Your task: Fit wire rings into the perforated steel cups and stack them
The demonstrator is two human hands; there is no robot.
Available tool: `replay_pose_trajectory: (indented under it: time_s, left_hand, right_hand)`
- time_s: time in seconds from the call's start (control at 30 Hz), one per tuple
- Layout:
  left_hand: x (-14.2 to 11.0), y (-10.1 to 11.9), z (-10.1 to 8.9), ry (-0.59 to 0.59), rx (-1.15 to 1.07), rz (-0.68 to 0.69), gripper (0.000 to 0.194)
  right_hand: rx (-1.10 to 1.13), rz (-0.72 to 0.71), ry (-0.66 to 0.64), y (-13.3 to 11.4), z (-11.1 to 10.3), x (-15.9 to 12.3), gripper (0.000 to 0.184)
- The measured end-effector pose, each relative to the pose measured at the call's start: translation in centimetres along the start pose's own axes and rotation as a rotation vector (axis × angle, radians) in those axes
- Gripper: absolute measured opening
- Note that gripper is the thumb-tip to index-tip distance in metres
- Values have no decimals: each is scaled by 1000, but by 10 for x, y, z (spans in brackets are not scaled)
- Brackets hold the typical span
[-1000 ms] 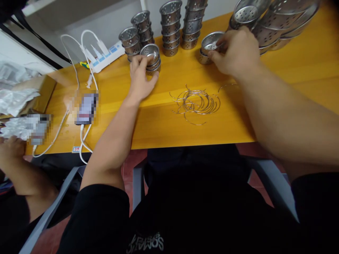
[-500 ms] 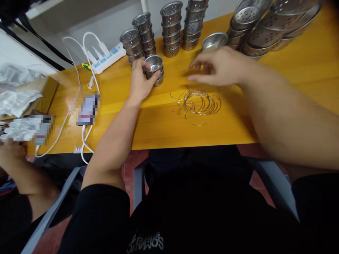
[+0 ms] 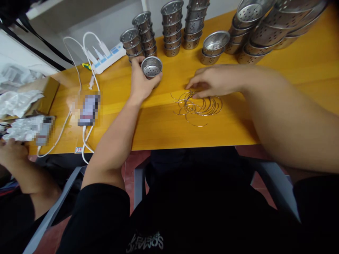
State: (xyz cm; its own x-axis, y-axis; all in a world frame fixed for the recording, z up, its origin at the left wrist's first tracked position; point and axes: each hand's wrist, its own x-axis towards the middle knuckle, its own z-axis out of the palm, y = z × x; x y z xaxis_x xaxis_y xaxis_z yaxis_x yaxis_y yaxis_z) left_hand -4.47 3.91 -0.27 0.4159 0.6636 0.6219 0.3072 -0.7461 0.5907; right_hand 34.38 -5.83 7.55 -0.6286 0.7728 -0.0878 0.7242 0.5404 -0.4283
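My left hand (image 3: 144,79) is wrapped round a small perforated steel strainer cup (image 3: 152,67), thumb on the near side and fingers on the far side. The cup's mouth tilts towards me, and whatever is under it is mostly hidden. Over the far edge of a loose pile of thin curved metal wires (image 3: 209,106) hovers my right hand (image 3: 212,81). Its fingers are bent but apart, and nothing shows between them. Beyond the right hand stand two stacked strainer cups (image 3: 215,44).
Stacks of strainer cups (image 3: 171,31) line the back, with larger perforated bowls (image 3: 254,38) at the right. Left of my hand are a white power strip (image 3: 109,58), a phone (image 3: 89,109) and white cables. Another person's hand (image 3: 13,153) is at the far left beside plastic bags.
My right hand has come nearer, from beside the cups at the back to over the wires. The cup in my left hand now tips more towards me.
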Motion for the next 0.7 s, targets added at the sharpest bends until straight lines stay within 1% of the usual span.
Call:
replay_pose_trajectory:
  time_s: [0.07, 0.1, 0.17, 0.23, 0.3, 0.33, 0.4, 0.47, 0.53, 0.63, 0.7]
  left_hand:
    - [0, -1, 4, 151, -20, -101, 67]
    - [0, -4, 5, 202, -26, -136, 70]
    - [0, -13, 8, 179, -21, -140, 69]
    - [0, -23, 8, 162, 21, -118, 69]
    - [0, -29, 7, 196, 82, -99, 74]
    - [0, -28, 6, 217, 108, -92, 77]
    - [0, -20, 4, 246, 138, -72, 82]
    - [0, -3, 2, 248, 145, -43, 83]
    - [0, 16, 3, 238, 144, -11, 83]
    - [2, 41, 10, 226, 139, 56, 88]
    - [3, 51, 18, 215, 117, 106, 94]
  right_hand:
    - [25, -122, 12, -7, 2, -2, 30]
    - [32, -174, 8, -11, 4, -3, 31]
    - [33, -235, -14, -15, 8, -3, 37]
    - [39, -256, -21, -17, 14, 0, 42]
    - [44, -256, -11, -15, 20, 5, 40]
    - [43, -252, -1, -14, 22, 7, 37]
    - [29, -247, 10, -12, 24, 10, 29]
    - [10, -238, 14, -11, 23, 11, 22]
    - [0, -220, 17, -12, 22, 10, 18]
    - [-6, -199, 18, -17, 19, 8, 18]
    - [-12, -203, 11, -20, 18, 6, 17]
